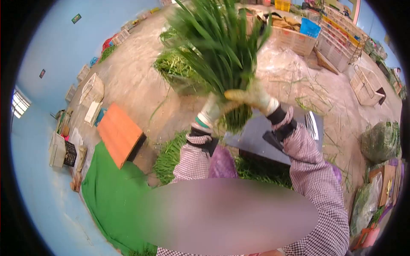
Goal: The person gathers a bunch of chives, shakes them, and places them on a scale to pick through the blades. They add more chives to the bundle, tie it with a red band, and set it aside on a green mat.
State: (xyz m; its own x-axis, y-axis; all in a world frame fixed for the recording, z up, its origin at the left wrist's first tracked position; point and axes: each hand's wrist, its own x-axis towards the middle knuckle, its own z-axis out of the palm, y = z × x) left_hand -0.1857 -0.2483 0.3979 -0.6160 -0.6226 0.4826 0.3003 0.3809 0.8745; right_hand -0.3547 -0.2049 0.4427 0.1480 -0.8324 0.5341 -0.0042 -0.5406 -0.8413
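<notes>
A big bunch of garlic chives (222,47), with long flat green leaves, is held up in front of me. Its tops fan upward and are partly smeared by motion. My left hand (211,110), in a pale glove, is closed around the lower part from the left side. From the right, my right hand (253,99) grips the same bunch, its yellowed glove fingers wrapped across the front. The cut stem ends hang below both hands, over a dark grey board (265,136). A shiny metal strip (312,124) lies at the board's right edge.
More chives (168,158) lie below my left forearm. A heap of greens (177,66) stands beyond the bunch. An orange board (119,134) and green cloth (113,196) are at left. White crates (363,85) and a bagged green bundle (380,141) are at right.
</notes>
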